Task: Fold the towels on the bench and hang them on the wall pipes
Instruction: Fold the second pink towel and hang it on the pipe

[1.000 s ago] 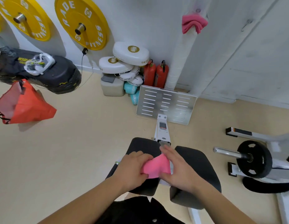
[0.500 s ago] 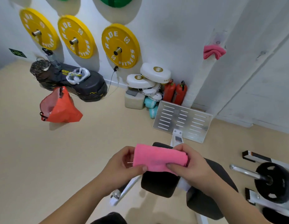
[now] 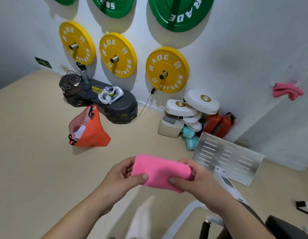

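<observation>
I held a folded pink towel (image 3: 160, 171) up in front of me, clear of the floor. My left hand (image 3: 120, 178) pinched its left end, thumb on the near face and fingers curled behind. My right hand (image 3: 198, 180) pinched the right end the same way. A second pink towel (image 3: 287, 91) hung on the white wall pipe (image 3: 260, 118) at far right. An orange bag (image 3: 91, 131) sat on the floor below the yellow weight plates (image 3: 167, 69).
</observation>
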A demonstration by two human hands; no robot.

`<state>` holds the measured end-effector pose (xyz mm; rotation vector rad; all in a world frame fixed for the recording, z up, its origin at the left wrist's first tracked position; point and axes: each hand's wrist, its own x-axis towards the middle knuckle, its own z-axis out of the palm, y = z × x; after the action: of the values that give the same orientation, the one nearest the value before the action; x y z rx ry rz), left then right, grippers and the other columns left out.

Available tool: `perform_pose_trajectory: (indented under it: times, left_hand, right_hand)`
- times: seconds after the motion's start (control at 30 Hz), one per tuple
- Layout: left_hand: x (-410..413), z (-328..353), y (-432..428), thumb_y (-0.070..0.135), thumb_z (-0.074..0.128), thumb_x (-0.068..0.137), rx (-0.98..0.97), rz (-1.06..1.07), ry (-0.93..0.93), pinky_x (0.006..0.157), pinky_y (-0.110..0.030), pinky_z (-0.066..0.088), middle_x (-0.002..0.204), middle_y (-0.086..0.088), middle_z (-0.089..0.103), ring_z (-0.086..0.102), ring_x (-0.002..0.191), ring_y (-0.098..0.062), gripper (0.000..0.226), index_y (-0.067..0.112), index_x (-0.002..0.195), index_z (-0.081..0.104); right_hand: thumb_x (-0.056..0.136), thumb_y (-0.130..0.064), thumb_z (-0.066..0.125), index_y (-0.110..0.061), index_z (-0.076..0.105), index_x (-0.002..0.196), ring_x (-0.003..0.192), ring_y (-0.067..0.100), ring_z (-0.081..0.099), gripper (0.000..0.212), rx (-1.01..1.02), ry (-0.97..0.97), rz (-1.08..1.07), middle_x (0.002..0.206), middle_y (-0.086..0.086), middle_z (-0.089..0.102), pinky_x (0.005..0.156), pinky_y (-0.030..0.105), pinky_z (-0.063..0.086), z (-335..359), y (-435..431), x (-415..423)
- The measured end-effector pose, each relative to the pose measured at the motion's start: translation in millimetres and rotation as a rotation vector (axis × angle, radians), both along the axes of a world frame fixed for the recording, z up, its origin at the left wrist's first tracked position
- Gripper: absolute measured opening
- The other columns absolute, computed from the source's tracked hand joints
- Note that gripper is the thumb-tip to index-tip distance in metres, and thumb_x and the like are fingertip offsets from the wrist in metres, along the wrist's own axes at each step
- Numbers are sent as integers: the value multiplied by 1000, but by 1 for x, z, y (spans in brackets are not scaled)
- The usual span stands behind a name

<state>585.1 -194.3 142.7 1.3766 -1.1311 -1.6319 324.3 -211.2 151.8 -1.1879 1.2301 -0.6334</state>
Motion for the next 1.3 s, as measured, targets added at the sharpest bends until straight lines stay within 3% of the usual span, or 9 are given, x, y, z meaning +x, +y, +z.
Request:
perform_pose_trajectory:
  times: [0.1,0.3,0.43,0.6,0.77,1.0,1.07,1.17,1.3]
  left_hand:
    - [36,9,-43,25,81,74,31,-94,13,96,-34,52,115,-8,76,69,112,-25,45,18,118,71]
    - [4,19,-150,25,89,62,30,-186,115,97,-50,49,110,-24,70,67,101,-29,55,3,107,66]
    - [-60,25,-212,19,90,62,11,-222,77,86,-44,56,99,-22,72,68,88,-26,49,2,101,63]
    - [-138,38,-291,22,91,59,25,-263,15,92,-40,55,102,-11,78,74,99,-30,69,26,120,60]
    - [-222,53,-366,21,85,66,-22,-346,31,91,-50,60,105,-12,77,73,100,-34,46,17,110,73]
    - [-360,59,-487,23,81,59,-5,-525,-25,84,-43,62,98,-16,75,72,89,-25,37,23,96,77]
    - [-399,57,-521,23,81,60,-38,-581,-45,83,-44,60,94,-13,76,73,89,-30,37,22,96,77]
    - [-462,57,-570,15,83,70,-92,-677,-52,75,-52,60,91,-12,76,74,83,-41,33,24,101,75]
    - [-543,63,-615,12,83,74,-163,-786,-81,77,-41,62,94,-7,78,76,87,-26,36,30,103,72]
  right_hand:
    - [82,-2,83,-7,68,107,82,28,68,29,-8,-46,-76,99,28,69,71,37,57,15,-35,31]
    - [92,-22,76,-12,59,122,93,44,73,36,20,-46,-249,105,20,74,87,60,60,34,-84,9]
    - [96,-32,68,-18,53,126,79,40,74,37,74,-78,-373,91,13,77,85,56,62,45,-113,-37]
    - [92,-11,76,-20,51,128,77,34,69,45,2,-113,-499,108,14,75,90,54,60,47,-171,-113]
    - [94,-8,71,-22,60,122,75,33,69,33,-74,-102,-725,106,15,75,87,50,62,60,-231,-188]
    - [95,-10,71,-21,63,123,92,26,76,31,-34,-11,-965,100,11,80,87,45,62,55,-313,-303]
    - [95,-7,69,-19,64,123,94,28,76,31,-24,-38,-1033,101,12,79,85,42,63,52,-339,-336]
    - [95,-4,68,-16,64,122,78,24,75,30,-29,-59,-1175,96,17,78,73,34,64,53,-373,-380]
    - [96,-5,68,-18,65,120,69,20,74,28,-64,-52,-1354,86,14,77,67,30,62,53,-401,-431]
